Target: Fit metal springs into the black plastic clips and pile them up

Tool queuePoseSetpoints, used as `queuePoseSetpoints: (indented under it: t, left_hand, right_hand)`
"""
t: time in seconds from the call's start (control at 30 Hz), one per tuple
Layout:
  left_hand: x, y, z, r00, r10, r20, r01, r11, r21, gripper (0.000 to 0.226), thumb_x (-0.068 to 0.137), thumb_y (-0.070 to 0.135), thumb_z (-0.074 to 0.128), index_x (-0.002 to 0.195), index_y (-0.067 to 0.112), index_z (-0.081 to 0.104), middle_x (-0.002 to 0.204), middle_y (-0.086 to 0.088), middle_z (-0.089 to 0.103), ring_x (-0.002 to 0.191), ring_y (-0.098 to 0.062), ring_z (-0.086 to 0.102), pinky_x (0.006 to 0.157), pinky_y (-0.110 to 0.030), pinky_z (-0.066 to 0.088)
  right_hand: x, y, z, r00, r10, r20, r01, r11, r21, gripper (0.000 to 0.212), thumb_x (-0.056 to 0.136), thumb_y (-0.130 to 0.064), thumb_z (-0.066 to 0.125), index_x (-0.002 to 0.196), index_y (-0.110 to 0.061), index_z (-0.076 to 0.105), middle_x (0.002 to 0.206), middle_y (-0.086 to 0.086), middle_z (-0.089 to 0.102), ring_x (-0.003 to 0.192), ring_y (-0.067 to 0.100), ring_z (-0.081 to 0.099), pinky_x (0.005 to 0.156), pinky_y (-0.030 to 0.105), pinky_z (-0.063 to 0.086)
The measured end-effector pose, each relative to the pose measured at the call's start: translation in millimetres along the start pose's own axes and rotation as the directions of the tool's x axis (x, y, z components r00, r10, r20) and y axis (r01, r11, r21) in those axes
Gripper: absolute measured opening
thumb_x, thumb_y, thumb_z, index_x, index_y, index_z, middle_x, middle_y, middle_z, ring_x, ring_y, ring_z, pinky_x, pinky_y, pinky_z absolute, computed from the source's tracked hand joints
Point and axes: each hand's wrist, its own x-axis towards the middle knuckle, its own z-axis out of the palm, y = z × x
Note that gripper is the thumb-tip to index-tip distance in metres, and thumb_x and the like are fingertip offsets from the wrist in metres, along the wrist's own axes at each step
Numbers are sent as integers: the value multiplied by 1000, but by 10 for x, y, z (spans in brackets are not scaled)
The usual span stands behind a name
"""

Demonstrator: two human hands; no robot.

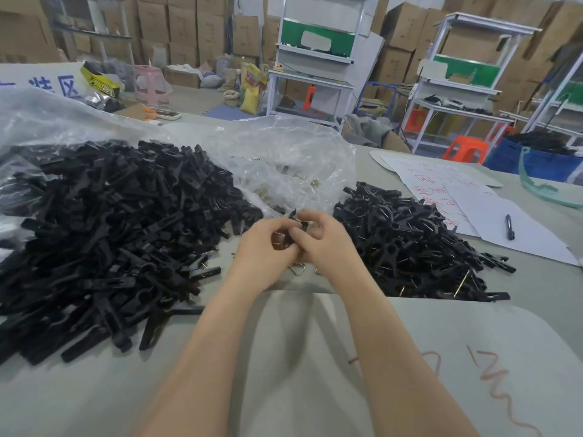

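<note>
The bare grey desk (315, 342) fills the near view, with red scribbles (492, 383) toward its near right corner. Both forearms reach out over its middle. The left hand (265, 250) and the right hand (325, 244) meet there, touching each other, the fingers of both curled inward and pinching one black clip (296, 217) between them; its tip sticks up just above the knuckles. Whether a spring sits in it cannot be told. Just under the hands a loose spring (296, 270) lies on the desk. Along the left edge spreads a big pile (104, 228) of black clip parts, resting partly on clear plastic. On the right, beside the right hand, lies a smaller pile (407, 241) of clips with metal wire showing in them. Beyond the hands, between the two piles, a crumpled clear bag (284, 152) holds more springs (265, 193). Toward the right edge lie white sheets (536, 244) with red writing, and a pen (510, 227) on top of them. Past the far edge stand an orange stool (467, 149), a blue bin (542, 167), white racks (315, 55) and stacked cartons (189, 26).
</note>
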Motion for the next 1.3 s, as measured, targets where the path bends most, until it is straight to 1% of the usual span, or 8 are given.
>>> queuePoseSetpoints:
  t: [0.07,0.13,0.3,0.47,0.6,0.93,1.07,1.3]
  left_hand:
    - [-7,7,-12,995,-72,70,84,977,-194,22,80,10,65,83,31,71,86,-7,72,75,-11,60,74,-26,52]
    - [1,-14,-13,993,-99,63,111,967,-228,15,86,19,66,73,25,69,72,2,70,69,-10,60,65,-18,48]
    - [17,-62,63,999,-42,-4,42,999,24,21,86,25,68,70,21,56,71,2,62,68,-14,56,63,-24,43]
    - [33,-50,22,984,-165,-60,152,972,-179,23,85,21,70,103,23,56,83,4,62,76,-9,57,69,-12,44]
    - [27,-35,-3,973,-231,10,224,927,-300,18,89,14,65,107,17,66,91,-1,68,90,-16,63,91,-31,49]
    - [42,-52,52,964,-252,89,262,827,-497,12,88,5,65,82,15,66,70,4,70,65,-4,67,67,-19,55]
    - [51,-57,56,967,-241,78,248,838,-487,10,88,5,65,86,15,67,63,9,70,64,-5,67,69,-22,56]
    - [40,-43,31,974,-221,56,222,871,-437,10,87,10,67,85,20,68,77,-2,70,82,-23,65,92,-45,52]
  right_hand:
    - [-37,54,-79,997,51,55,-56,994,96,38,91,-5,60,127,-11,51,92,5,68,79,12,69,66,23,58]
    - [-79,112,-109,995,38,88,-43,997,59,32,91,-3,60,122,-9,54,82,1,69,67,4,66,61,19,55]
    - [-126,232,-36,996,-40,76,44,997,-57,10,86,-11,65,89,-20,65,81,12,71,71,17,60,85,54,52]
    - [-71,289,-39,983,-41,-179,48,998,35,17,82,-23,72,97,-28,65,78,2,65,83,29,69,84,49,54]
    - [-52,325,-61,934,48,-353,57,959,279,6,87,-18,67,84,-21,64,71,-1,69,79,20,70,72,32,57]
    - [-125,206,65,970,-101,-221,164,944,288,14,87,-4,65,79,-15,62,76,-1,66,68,3,61,71,22,52]
    - [-121,221,44,965,-96,-242,162,950,268,13,89,-8,64,87,-20,62,88,5,69,88,17,67,87,37,54]
    - [-136,216,50,971,-135,-199,179,958,224,25,89,-6,63,87,-31,68,91,-7,73,88,5,69,87,27,54]
